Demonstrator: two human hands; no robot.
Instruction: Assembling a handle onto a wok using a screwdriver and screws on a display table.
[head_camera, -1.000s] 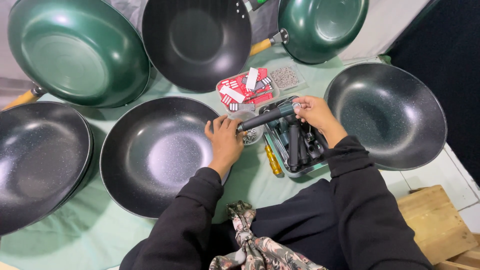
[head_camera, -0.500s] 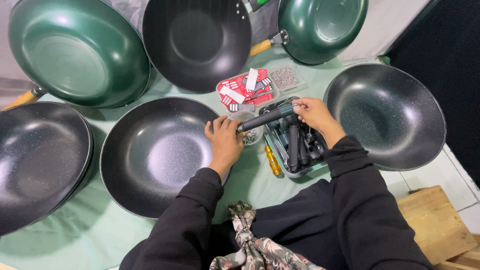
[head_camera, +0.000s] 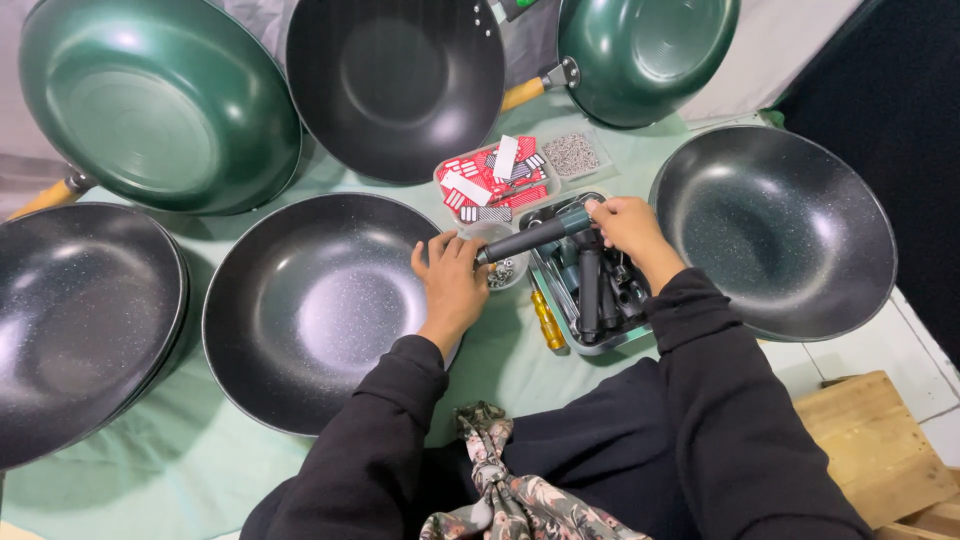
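**A:** Looking down at a pale green cloth (head_camera: 250, 470) ringed with woks; the left hand (head_camera: 452, 285) sits on the rim of the near black wok (head_camera: 310, 310), fingers curled against the end of a dark pan handle (head_camera: 530, 238).

**B:** And the right hand (head_camera: 625, 225) is closed round that handle's far end, the green-collared tip; so the handle spans both hands, lying nearly level, tilted up to the right, above a small round dish of screws (head_camera: 505, 272).

**A:** Just under the right hand, a metal tray (head_camera: 590, 345) packed with more dark handles; a yellow-handled screwdriver (head_camera: 547, 320) lies beside it on the cloth.

**B:** Behind them, a clear tub of red-and-white packets (head_camera: 495, 180) and a smaller tub of washers (head_camera: 572, 153); to the right another black wok (head_camera: 775, 230), well apart from the hands; two green woks (head_camera: 150, 110) at the back; whether the left fingers truly pinch the handle, I cannot tell.
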